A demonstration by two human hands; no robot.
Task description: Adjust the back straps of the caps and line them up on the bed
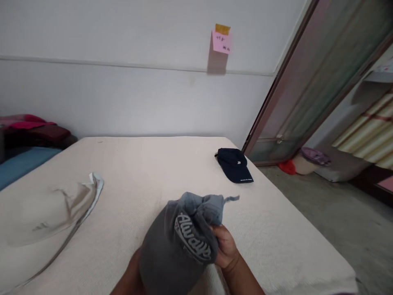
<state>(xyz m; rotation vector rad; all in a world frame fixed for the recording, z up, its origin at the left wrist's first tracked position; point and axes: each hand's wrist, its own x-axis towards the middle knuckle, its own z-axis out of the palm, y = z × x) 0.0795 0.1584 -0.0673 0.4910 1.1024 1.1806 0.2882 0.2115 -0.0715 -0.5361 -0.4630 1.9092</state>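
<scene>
The right hand [225,248] pinches the crumpled back of the grey cap [178,246] — fingers pressed into the fabric — while the left hand [130,274] sits under its brim, fingers hidden, grip impossible to tell. Bunched that loosely over the bed [276,229], it could slide free; the navy cap [235,165] lies well beyond the fingers.

Navy cap [235,164] far R on bed [138,172]; pale hat [46,213] L; pink note [221,41] on wall.
</scene>
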